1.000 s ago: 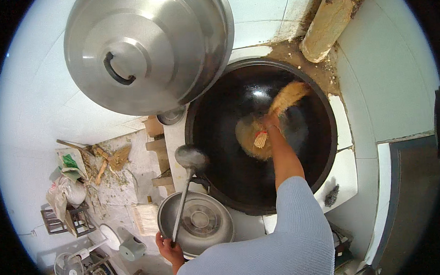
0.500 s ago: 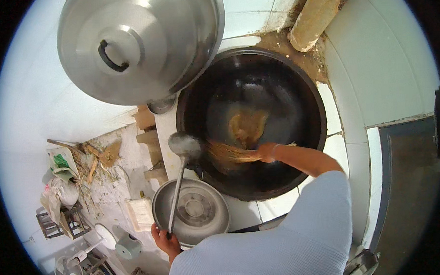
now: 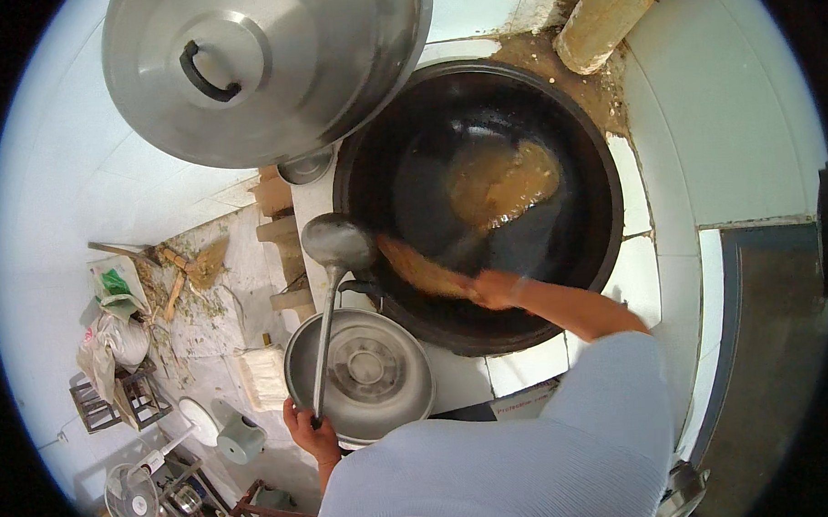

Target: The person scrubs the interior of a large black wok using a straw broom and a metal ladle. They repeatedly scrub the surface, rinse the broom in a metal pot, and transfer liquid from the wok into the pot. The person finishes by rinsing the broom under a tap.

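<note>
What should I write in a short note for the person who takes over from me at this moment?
Left hand: grips the end of the long ladle, whose bowl sits at the wok rim above the steel basin.
Right hand: holds a bundle brush inside the big black wok.
Done: brownish liquid already lies in the wok; the lid is off.
Left: liquid not yet removed; ladle looks empty.

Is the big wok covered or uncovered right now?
Uncovered. The wok shows brownish liquid inside; the large steel lid sits off to its upper left.
</note>
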